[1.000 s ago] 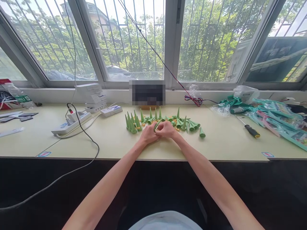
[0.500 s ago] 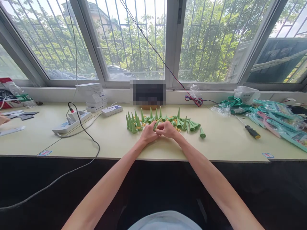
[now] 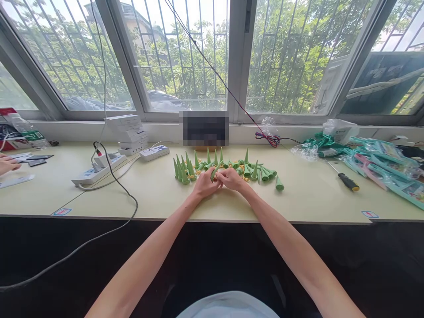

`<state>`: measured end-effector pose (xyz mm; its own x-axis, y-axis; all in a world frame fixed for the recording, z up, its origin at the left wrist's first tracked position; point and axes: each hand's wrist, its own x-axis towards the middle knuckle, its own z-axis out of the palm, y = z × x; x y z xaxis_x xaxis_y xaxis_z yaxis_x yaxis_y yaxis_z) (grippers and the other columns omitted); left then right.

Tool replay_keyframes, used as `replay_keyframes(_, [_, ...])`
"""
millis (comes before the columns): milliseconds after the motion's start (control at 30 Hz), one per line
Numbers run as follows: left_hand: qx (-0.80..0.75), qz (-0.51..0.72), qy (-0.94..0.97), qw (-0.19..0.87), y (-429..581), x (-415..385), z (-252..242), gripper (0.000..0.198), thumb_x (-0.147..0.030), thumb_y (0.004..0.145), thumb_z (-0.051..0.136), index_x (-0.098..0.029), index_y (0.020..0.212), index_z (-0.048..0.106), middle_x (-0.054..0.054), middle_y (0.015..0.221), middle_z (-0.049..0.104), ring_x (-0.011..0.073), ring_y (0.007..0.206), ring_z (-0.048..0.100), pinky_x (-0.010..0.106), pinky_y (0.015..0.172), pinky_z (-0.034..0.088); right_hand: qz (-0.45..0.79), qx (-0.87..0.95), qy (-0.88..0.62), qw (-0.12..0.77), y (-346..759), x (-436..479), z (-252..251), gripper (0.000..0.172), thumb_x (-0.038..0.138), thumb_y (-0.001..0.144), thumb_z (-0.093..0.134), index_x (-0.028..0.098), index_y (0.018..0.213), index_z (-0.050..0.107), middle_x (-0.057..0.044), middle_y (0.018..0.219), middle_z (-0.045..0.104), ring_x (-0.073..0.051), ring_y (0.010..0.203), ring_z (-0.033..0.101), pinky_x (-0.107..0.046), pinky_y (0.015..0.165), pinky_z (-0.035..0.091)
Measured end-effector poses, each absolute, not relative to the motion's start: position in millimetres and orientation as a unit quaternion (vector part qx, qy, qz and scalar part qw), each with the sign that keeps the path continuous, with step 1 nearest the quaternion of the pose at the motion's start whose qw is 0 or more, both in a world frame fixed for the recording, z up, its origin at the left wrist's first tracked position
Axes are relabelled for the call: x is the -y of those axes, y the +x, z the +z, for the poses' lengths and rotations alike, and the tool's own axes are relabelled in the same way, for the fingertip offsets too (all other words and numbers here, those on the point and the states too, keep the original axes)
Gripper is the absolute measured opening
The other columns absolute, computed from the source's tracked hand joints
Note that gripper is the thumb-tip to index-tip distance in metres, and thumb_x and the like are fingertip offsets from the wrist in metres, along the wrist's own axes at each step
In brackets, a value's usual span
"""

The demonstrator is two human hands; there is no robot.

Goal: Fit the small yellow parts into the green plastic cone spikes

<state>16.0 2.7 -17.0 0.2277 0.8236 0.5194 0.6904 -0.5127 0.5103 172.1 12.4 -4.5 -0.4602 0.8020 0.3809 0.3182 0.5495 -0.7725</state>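
My left hand is closed round a green cone, its tip tilted up to the right. My right hand meets it at the cone's lower end, fingers pinched; whatever sits between them is too small and covered to make out. Left of my hands stands a group of upright green cones. To the right, several more green cones lie on their sides, with a lone cone nearest me. Small yellow pieces are scattered among the cones, partly hidden behind my hands.
A white power strip with a dark cable stands left, near stacked white boxes. On the right are a screwdriver and teal plastic packages. Another person's hand shows at the left edge.
My hands stay together at the same spot, with the right fingers slightly shifted at the cone's lower end. The other person's hand has come further into view at the left.
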Motion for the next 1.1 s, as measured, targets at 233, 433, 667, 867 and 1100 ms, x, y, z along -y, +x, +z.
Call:
replay_keyframes(233, [-0.481,0.393,0.777,0.101,17.2,0.5,-14.4,0.021,-0.034,0.081,0.057,-0.019,0.095,0.059,0.004,0.07,0.066,0.0184,0.06,0.057,0.031,0.06,0.042,0.404,0.748,-0.355,0.389,167.2,-13.2,-7.0,0.04,0.036,0.091,0.045,0.017,0.056,0.05,-0.002,0.059,0.061,-0.012,0.052,0.058,-0.022,0.05,0.049])
replay_keyframes(433, [-0.482,0.395,0.775,0.108,19.0,2.2,-12.6,0.02,-0.033,0.08,0.058,-0.019,0.095,0.058,0.0,0.062,0.06,0.0152,0.053,0.051,0.03,0.057,0.04,0.506,0.688,-0.35,0.386,166.4,-11.9,-5.8,0.04,0.04,0.091,0.049,0.017,0.059,0.051,-0.002,0.058,0.058,-0.012,0.051,0.058,-0.02,0.042,0.047])
replay_keyframes(667, [-0.468,0.404,0.777,0.121,18.2,2.6,-13.0,0.02,-0.034,0.08,0.057,-0.018,0.093,0.058,0.0,0.064,0.062,0.0151,0.056,0.053,0.028,0.057,0.039,0.57,0.643,-0.352,0.371,167.6,-11.2,-4.8,0.04,0.04,0.094,0.052,0.015,0.063,0.055,-0.002,0.057,0.059,-0.011,0.05,0.06,-0.02,0.041,0.047])
replay_keyframes(867, [-0.493,0.417,0.755,0.113,17.3,0.3,-13.3,0.032,-0.038,0.08,0.059,-0.017,0.104,0.058,0.001,0.074,0.063,0.0161,0.064,0.057,0.028,0.063,0.043,0.546,0.649,-0.364,0.385,169.8,-11.6,-3.3,0.039,0.048,0.091,0.057,0.013,0.074,0.061,-0.004,0.063,0.065,-0.012,0.053,0.065,-0.018,0.041,0.046])
replay_keyframes(1100, [-0.497,0.416,0.745,0.159,16.2,-2.1,-15.0,0.057,-0.035,0.075,0.066,-0.015,0.123,0.046,0.001,0.08,0.059,0.0127,0.06,0.053,0.026,0.059,0.043,0.44,0.694,-0.373,0.431,170.7,-14.8,-7.6,0.028,0.042,0.082,0.068,0.015,0.077,0.064,-0.005,0.066,0.067,-0.014,0.056,0.063,-0.02,0.043,0.046])
